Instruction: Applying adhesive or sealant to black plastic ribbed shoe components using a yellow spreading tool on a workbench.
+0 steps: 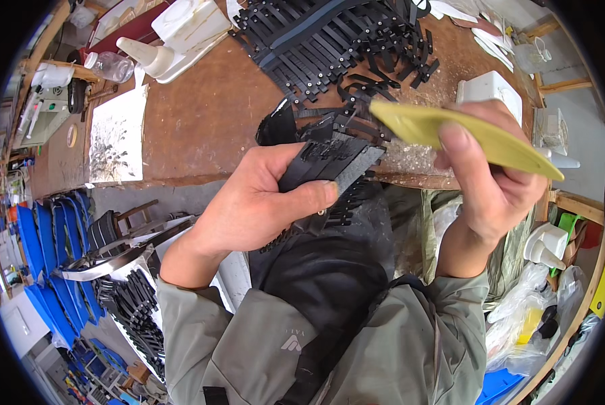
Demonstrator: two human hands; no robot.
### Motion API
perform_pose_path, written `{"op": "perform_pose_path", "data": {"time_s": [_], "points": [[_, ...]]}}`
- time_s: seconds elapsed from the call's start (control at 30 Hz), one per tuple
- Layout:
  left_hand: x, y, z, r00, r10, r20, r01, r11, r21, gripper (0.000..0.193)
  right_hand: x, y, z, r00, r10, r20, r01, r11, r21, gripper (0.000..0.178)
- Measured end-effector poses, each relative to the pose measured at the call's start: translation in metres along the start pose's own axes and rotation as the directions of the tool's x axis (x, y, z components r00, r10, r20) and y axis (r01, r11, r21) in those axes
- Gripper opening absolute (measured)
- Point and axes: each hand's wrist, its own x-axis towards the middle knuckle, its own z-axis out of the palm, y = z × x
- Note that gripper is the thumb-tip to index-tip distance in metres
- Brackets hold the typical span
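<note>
The left hand (255, 196) pinches a stack of black strips (309, 165) between its thumb and fingers, holding it up at a slant just in front of the bench's near edge. The right hand (488, 169) is closed around a long, flat yellow-green tool (471, 131), its thumb laid along the face; the tool's narrower tip points toward the strips, and I cannot tell from this view whether the two touch. Beneath the left hand, dark material (316, 270) covers the person's lap. Beyond the hands, the brown bench (201, 128) carries a spread of dark studded strips (302, 50) at its far middle. To their left are a white bottle with a cone nozzle (147, 57), a clear plastic jar (111, 67) and a smudged white sheet (117, 138); to their right stands a white container (495, 91). Farther out, blue bins (56, 236) stand at the left, and clear plastic bags (522, 304) lie bunched at the lower right.
</note>
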Motion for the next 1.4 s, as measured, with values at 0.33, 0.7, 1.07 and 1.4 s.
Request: {"op": "perform_pose_path", "data": {"time_s": [0.33, 0.7, 1.07, 1.4], "points": [[-0.003, -0.012, 0.003, 0.996, 0.053, -0.065, -0.059, 0.994, -0.094, 0.018, -0.009, -0.002, -0.012, 1.0, 0.022, 0.01, -0.023, 0.991, 0.132, 0.015], [-0.005, -0.01, 0.008, 0.996, 0.066, -0.053, -0.073, 0.987, -0.144, 0.018, 0.005, -0.009, 0.003, 0.958, -0.183, 0.22, 0.141, 0.971, 0.191, 0.017], [-0.03, -0.021, -0.025, 0.953, 0.222, -0.208, -0.246, 0.964, -0.097, 0.02, 0.003, 0.031, -0.011, 0.954, 0.227, -0.194, -0.113, 0.876, 0.469, 0.019], [-0.054, -0.111, -0.11, 0.799, 0.345, -0.492, -0.561, 0.722, -0.405, 0.032, -0.014, 0.04, 0.087, 0.568, 0.373, 0.734, -0.781, 0.527, 0.336, 0.042]]}}
